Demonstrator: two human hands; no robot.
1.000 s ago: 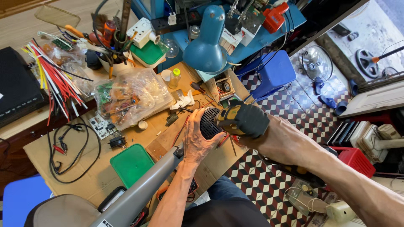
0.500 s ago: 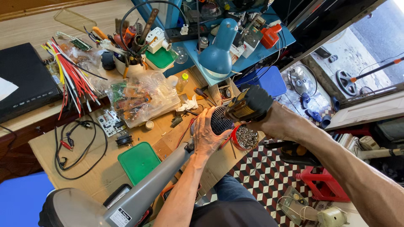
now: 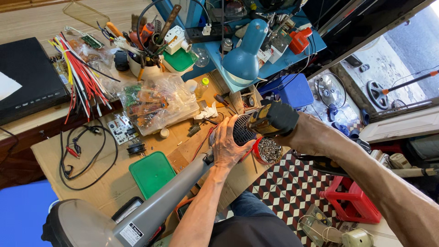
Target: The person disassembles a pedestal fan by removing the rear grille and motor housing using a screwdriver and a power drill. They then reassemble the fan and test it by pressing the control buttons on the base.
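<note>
Cluttered tabletop (image 3: 114, 187); grey fan stand (image 3: 169, 206) lying across it, black vented motor housing (image 3: 242, 130) at the front edge. Left hand (image 3: 226, 146) grip closed over housing; right hand (image 3: 292, 130) hidden behind yellow-black power tool (image 3: 272, 119), grip impossible to tell. Risk: tool slipping, tipping red screw cup (image 3: 267, 150) off edge.

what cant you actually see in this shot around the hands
Head view only:
- Right hand: its fingers are hidden behind the black-and-yellow power tool.
- Tool tip: covered by the left hand.
- Grey fan stand: base cut off by the bottom edge.
- Cup of screws: contents too small to identify.
</note>
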